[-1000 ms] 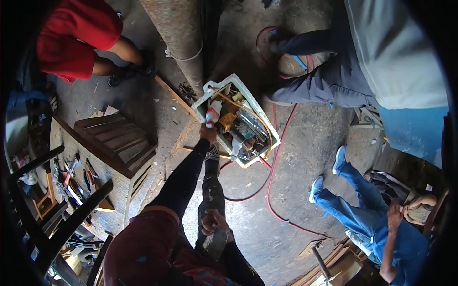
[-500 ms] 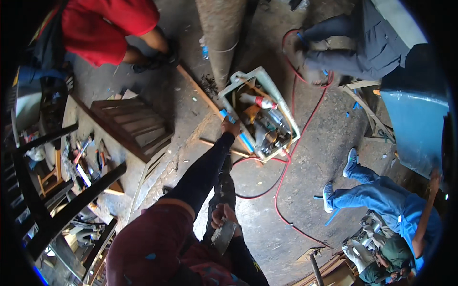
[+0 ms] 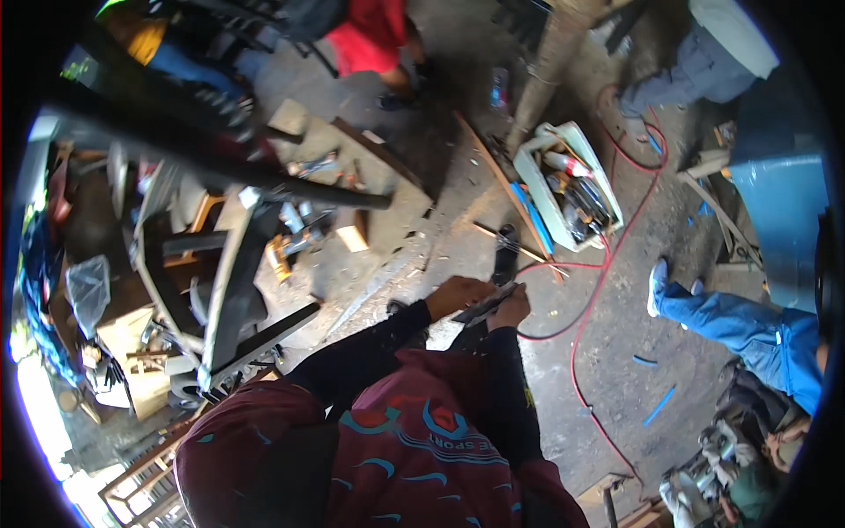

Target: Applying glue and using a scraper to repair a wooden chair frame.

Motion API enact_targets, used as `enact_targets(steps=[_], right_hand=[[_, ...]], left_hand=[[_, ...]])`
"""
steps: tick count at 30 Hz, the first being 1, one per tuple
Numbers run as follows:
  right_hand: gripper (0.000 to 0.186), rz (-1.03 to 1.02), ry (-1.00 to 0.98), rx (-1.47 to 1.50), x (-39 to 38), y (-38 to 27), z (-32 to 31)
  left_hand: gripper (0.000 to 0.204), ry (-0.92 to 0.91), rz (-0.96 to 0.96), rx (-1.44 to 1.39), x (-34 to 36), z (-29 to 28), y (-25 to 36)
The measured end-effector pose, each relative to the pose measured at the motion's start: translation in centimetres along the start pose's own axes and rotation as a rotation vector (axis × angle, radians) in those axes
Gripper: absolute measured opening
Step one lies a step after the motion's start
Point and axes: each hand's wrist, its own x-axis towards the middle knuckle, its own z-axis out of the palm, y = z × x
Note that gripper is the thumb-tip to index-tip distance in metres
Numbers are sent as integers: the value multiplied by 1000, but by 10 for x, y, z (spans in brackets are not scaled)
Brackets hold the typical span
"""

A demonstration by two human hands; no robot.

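As you stand just short of pale crate (image 3: 538,189), left hand (image 3: 460,297) and right hand (image 3: 511,309) pinch thin grey piece (image 3: 481,306) between them, nearer you than crate, left of it. Best handling, likely: light, steady grip, skin clear of edges.

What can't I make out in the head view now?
In the head view:
Flat dark piece: full outline, partly covered by the left hand and right hand.
Light bin: its bottom, hidden under the contents.
Person in red shorts: head, cut off by the top edge.
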Motion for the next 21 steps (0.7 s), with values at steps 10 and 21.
enact_targets(steps=[10, 21], right_hand=[[36, -355, -1020, -347, -254, -82, 112], [38, -1728, -999, -1240, -404, -162, 241]], left_hand=[[17, 436, 723, 42, -231, -56, 53], [50, 1348, 969, 1051, -399, -147, 83]])
